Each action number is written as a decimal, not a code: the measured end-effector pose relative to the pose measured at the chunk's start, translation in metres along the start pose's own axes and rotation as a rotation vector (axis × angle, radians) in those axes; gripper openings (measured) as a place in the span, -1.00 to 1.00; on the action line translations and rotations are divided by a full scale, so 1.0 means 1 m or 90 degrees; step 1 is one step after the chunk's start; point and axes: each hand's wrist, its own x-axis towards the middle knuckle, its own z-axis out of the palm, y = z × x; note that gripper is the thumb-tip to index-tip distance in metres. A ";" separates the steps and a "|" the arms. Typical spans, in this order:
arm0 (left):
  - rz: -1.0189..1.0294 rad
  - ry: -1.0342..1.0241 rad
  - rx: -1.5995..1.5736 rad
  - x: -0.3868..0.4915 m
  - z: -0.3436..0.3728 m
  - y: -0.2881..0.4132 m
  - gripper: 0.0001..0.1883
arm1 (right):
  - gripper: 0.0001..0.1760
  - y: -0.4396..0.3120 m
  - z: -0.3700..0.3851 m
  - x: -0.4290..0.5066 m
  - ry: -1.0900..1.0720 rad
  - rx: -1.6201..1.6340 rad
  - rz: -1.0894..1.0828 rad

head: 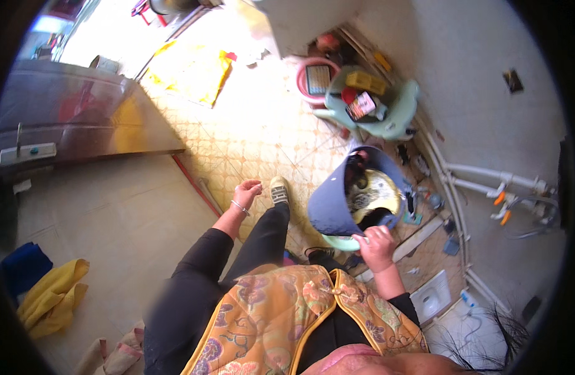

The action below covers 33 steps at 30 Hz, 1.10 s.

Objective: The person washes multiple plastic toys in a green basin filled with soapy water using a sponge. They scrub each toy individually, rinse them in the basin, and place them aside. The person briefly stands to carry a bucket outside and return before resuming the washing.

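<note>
My right hand (pixel 377 246) grips the near rim of a large blue-grey plastic bucket (pixel 328 201). The bucket leans, so its inside shows, with a pale yellow object (pixel 383 190) and dark material in it. Under its near side, part of a light green rim (pixel 341 243) is visible. My left hand (pixel 248 191), with a bracelet at the wrist, hangs over the tiled floor beside my shoe (pixel 279 190). It holds nothing, and its fingers are slightly curled and apart.
Beyond the bucket stand a green plastic chair (pixel 400 115) bearing several items and a pink basin (pixel 300 84). White pipes (pixel 449 187) run along the right wall. A squat toilet (pixel 430 297) is at lower right. An open door (pixel 90 112) stands left; a yellow sheet (pixel 189 70) lies ahead.
</note>
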 end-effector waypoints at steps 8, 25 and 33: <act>-0.019 0.103 -0.105 0.005 -0.139 0.115 -0.75 | -0.87 -0.157 -0.017 0.175 -0.118 -0.010 -0.304; 0.052 0.382 -0.395 0.079 -0.348 0.267 -0.81 | -0.83 -0.336 0.070 0.547 -0.167 0.063 -0.682; 0.034 0.493 -0.431 0.121 -0.444 0.302 -0.83 | -0.73 -0.429 0.117 0.709 -0.276 0.065 -0.720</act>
